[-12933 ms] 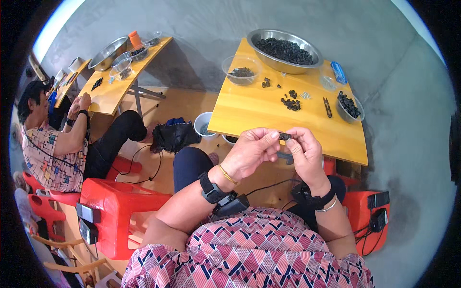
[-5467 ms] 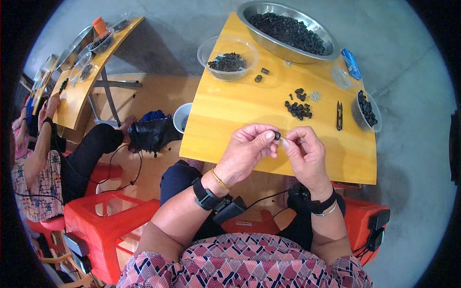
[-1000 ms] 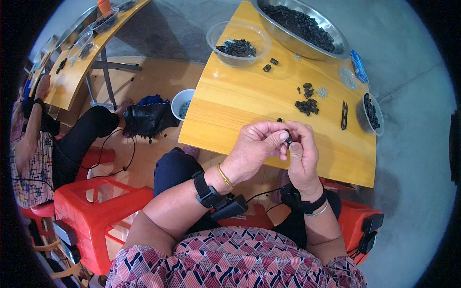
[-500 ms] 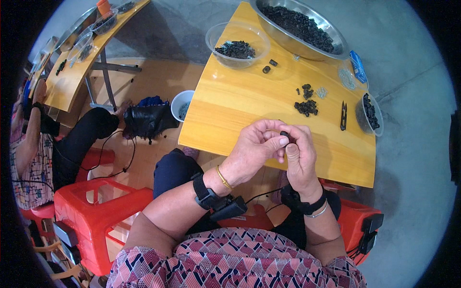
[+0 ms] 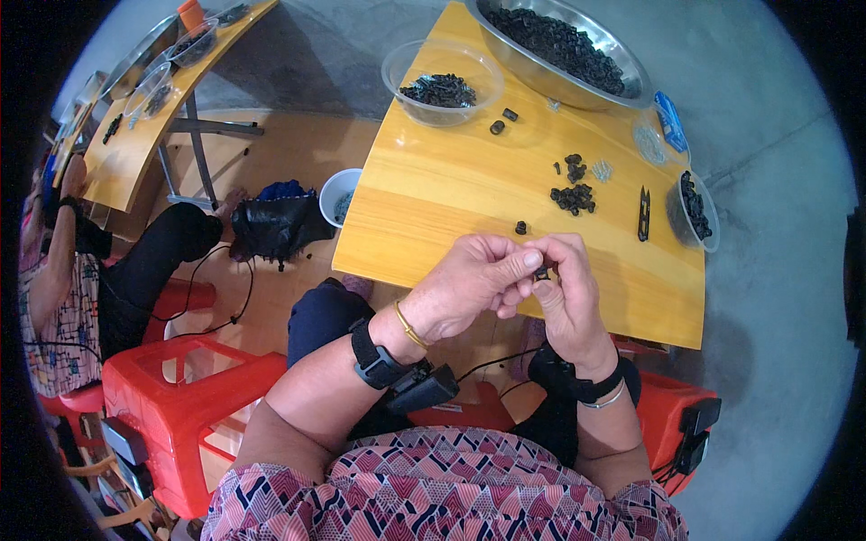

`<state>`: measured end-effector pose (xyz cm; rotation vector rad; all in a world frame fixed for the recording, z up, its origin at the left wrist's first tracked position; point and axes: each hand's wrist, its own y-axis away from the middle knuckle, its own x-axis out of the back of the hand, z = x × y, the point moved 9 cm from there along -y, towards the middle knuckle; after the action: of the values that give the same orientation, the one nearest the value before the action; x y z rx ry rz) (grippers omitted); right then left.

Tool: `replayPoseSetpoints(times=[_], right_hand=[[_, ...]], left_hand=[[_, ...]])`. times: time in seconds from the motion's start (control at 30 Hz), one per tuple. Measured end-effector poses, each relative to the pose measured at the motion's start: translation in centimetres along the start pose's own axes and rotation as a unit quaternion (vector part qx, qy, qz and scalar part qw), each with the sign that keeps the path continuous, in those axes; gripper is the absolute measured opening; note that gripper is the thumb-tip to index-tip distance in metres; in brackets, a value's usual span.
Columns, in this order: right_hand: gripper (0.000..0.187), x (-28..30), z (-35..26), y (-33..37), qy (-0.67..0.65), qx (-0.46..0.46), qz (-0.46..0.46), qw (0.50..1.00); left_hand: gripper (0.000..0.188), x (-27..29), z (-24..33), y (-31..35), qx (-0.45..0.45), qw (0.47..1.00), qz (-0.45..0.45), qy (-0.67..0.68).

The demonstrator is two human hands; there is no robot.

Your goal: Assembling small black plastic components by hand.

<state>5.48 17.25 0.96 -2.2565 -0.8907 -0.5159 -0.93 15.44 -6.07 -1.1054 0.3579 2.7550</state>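
Over the near edge of the yellow wooden table (image 5: 433,198), my left hand (image 5: 474,281) and my right hand (image 5: 572,293) meet at the fingertips. Both are closed on a small black plastic part (image 5: 541,272), pinched between thumbs and fingers, which partly cover it. Just beyond my fingers stands a single small black piece (image 5: 520,227). Farther off lie a pile of black pieces (image 5: 573,198) and some small clear pieces (image 5: 602,170). Dark thread snips (image 5: 644,215) rest to the right of the pile.
A large steel bowl (image 5: 642,99) of black parts stands at the back, a clear bowl (image 5: 388,77) at the far left. A clear tub (image 5: 713,230) sits at the right edge. A white bucket (image 5: 329,194) is left of the table; another person (image 5: 68,307) sits farther left.
My hands have shifted slightly toward me and turned the small part a little. The single black piece beyond them, mostly hidden by my fingers before, now shows on the table.
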Motion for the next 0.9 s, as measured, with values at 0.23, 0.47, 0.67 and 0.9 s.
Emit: replayPoseSetpoints(times=[0.23, 0.47, 0.67, 0.9], right_hand=[[0.03, -0.3, -1.1, 0.1, -0.001, 0.016, -0.026, 1.0], [0.03, -0.3, -0.3, 0.3, 0.015, 0.009, -0.006, 1.0], [0.032, 1.3, 1.8, 0.7, -0.122, -0.073, 0.072, 0.987], [0.017, 2.2, -0.3, 0.4, 0.032, -0.046, 0.106, 0.993]], left_hand=[[0.016, -0.5, -1.2, 0.2, 0.035, 0.995, -0.036, 0.088], [0.014, -0.3, -1.5, 0.1, 0.033, 0.998, 0.022, 0.044], [0.014, 0.0, -0.9, -0.2, -0.008, 0.986, -0.009, 0.165], [0.016, -0.7, -0.8, -0.7, -0.042, 0.989, 0.028, 0.139]])
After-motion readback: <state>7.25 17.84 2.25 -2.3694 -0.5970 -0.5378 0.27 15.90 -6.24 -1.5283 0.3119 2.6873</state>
